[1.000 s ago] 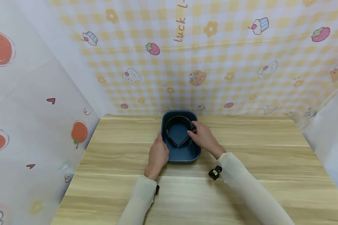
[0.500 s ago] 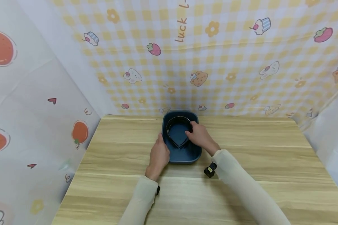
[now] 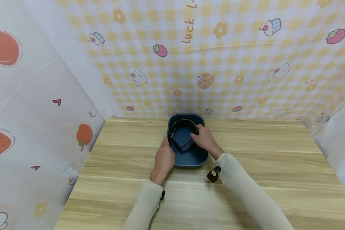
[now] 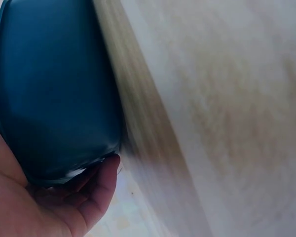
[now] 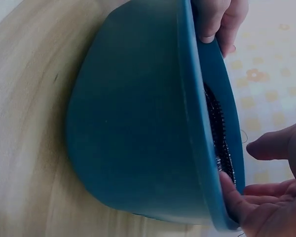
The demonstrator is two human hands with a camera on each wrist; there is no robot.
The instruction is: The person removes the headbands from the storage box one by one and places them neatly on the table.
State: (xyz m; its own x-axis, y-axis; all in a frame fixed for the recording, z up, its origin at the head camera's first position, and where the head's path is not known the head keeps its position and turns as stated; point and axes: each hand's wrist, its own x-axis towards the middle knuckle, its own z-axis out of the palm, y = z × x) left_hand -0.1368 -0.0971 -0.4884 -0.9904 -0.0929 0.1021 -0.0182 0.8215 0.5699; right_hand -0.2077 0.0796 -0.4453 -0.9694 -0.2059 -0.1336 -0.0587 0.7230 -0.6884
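A dark blue plastic bin (image 3: 191,162) with rounded corners stands on the table against the patterned back wall. Inside it lies a coiled black strap (image 3: 176,148), its loop drawn to a point at the near end; the right wrist view shows shiny bead-like texture on the strap (image 5: 218,128). My left hand (image 3: 164,159) grips the bin's left side, fingers curled along the outer wall in the left wrist view. At the right rim, my right hand (image 3: 204,138) reaches in by the strap's right side. Its thumb (image 5: 274,144) and fingers stand apart in the right wrist view.
The wood-patterned table (image 3: 261,166) stretches to both sides of the bin. A yellow checked cloth (image 3: 241,57) covers the back wall, and white printed sheets (image 3: 40,95) cover the left side. A small black wrist camera (image 3: 213,174) sits on the right wrist.
My right hand has shifted slightly at the strap's right side, and the strap's pointed near end has changed shape a little. The left hand keeps its hold on the bin.
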